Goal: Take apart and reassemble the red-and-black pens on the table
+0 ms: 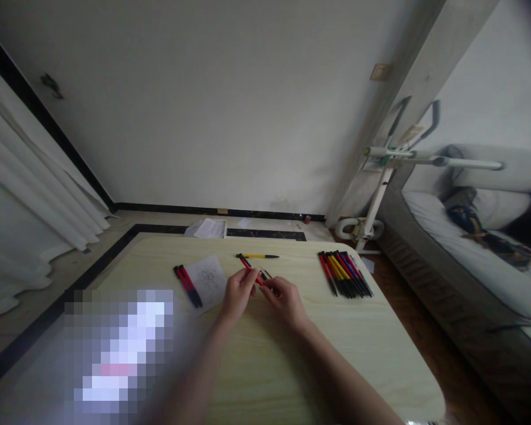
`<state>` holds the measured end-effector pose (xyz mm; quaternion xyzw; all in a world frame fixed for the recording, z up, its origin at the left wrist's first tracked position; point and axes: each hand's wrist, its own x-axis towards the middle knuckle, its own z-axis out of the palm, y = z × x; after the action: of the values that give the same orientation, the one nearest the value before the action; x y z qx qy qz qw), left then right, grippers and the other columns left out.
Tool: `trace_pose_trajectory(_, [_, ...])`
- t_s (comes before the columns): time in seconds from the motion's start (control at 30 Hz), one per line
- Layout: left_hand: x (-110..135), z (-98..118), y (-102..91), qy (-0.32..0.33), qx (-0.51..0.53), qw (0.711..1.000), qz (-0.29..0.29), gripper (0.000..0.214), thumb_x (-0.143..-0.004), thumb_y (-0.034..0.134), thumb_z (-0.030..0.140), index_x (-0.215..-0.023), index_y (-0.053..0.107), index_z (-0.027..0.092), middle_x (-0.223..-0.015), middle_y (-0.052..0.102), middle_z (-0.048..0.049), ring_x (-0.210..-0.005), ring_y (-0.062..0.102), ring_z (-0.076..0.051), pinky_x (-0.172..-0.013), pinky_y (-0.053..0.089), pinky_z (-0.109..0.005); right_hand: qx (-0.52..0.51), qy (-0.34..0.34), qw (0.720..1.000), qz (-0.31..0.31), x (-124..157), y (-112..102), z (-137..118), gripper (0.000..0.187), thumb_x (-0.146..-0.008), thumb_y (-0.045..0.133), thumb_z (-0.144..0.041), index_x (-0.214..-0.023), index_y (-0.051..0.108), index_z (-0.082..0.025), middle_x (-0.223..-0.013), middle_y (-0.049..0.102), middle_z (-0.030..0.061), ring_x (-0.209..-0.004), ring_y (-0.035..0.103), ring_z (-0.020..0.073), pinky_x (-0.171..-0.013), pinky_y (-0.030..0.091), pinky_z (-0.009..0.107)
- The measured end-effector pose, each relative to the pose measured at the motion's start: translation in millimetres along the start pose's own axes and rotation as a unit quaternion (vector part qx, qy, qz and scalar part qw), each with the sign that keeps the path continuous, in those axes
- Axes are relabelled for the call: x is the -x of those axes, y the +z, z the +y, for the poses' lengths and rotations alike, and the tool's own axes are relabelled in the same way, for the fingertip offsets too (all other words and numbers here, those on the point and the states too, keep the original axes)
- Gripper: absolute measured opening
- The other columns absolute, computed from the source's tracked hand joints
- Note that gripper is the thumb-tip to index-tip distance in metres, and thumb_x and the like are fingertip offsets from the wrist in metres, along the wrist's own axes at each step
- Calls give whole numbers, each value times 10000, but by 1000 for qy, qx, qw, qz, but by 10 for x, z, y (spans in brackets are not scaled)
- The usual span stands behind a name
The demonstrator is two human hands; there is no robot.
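Both my hands meet over the middle of the table [248,366], around a red pen [245,261] with a black top end. My left hand [239,290] pinches the pen's barrel. At its lower end, the fingers of my right hand [287,298] are closed on the same pen; the tip is hidden by them. Just beyond my hands lies a yellow pen [255,256] with black ends. Something thin and dark lies partly hidden behind my fingers. To the left, two red and black pens [188,286] rest on a sheet of paper [207,280] with scribbles.
A row of several red, yellow, blue and black pens [344,274] lies at the table's right. Behind the table stands a white box [207,228] with papers. White exercise equipment [380,195] and a sofa [425,236] with a person are to the right. A pixelated bright patch covers the lower left.
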<state>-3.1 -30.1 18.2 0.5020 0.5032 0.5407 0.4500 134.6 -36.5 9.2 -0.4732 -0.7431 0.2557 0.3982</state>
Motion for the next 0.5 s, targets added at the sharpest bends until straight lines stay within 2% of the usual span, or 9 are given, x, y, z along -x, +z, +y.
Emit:
trace_pose_trajectory(0.17, [3, -4, 1, 7, -14, 1000, 6, 315, -743, 510, 436, -710, 602, 137, -460, 481, 27, -415, 440, -81, -415, 329, -187, -28, 7, 1000, 2, 4, 17, 15, 182, -795, 508, -309, -796, 617, -163, -666, 579, 15, -563, 480, 110, -534, 382, 214])
trace_pose_trajectory(0.5, [-8, -13, 21, -15, 57, 998, 11, 316, -731, 529, 432, -720, 589, 121, -530, 580, -18, -460, 521, -110, -457, 404, -211, -53, 23, 998, 16, 6, 7, 6, 184, -781, 516, -307, -805, 625, -160, -670, 607, 25, -567, 501, 116, -537, 405, 220])
